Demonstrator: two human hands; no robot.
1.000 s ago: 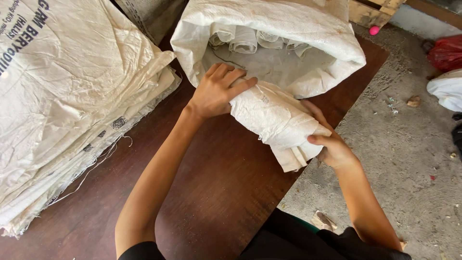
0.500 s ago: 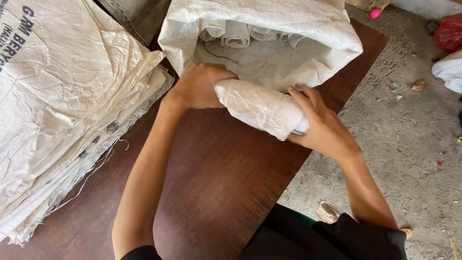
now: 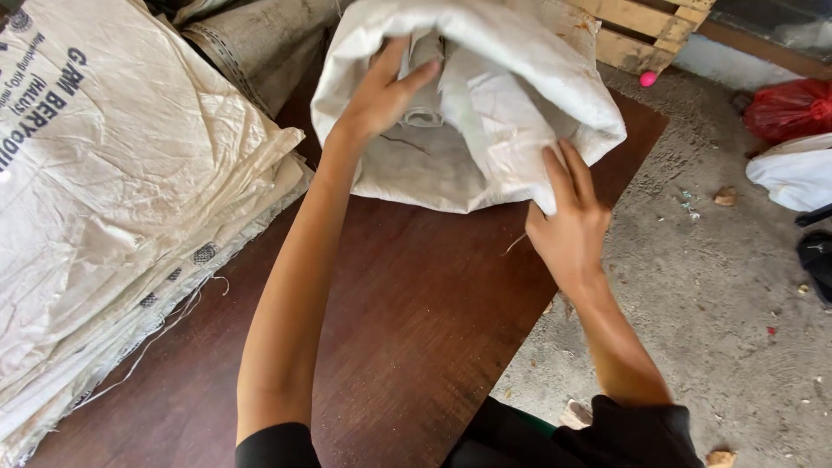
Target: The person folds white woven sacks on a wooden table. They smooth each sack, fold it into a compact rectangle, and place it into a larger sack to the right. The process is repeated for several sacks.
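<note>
A large white woven sack (image 3: 520,95) lies on its side at the far end of the brown table (image 3: 407,321), its mouth facing me. My left hand (image 3: 381,91) reaches into the mouth and presses on a rolled white sack (image 3: 426,82) inside. My right hand (image 3: 568,221) grips the lower right edge of the big sack's mouth, fingers on the fabric. More rolled sacks deeper inside are mostly hidden.
A thick stack of flat printed white sacks (image 3: 113,217) fills the table's left side. A wooden pallet (image 3: 641,30) stands behind. On the concrete floor at right lie a red bag (image 3: 793,108), a white bag (image 3: 797,173) and a small pink ball (image 3: 647,79).
The rolled sack held by both hands outside the big sack's mouth has gone inside. My left hand followed it in; my right hand let go and took the sack's edge.
</note>
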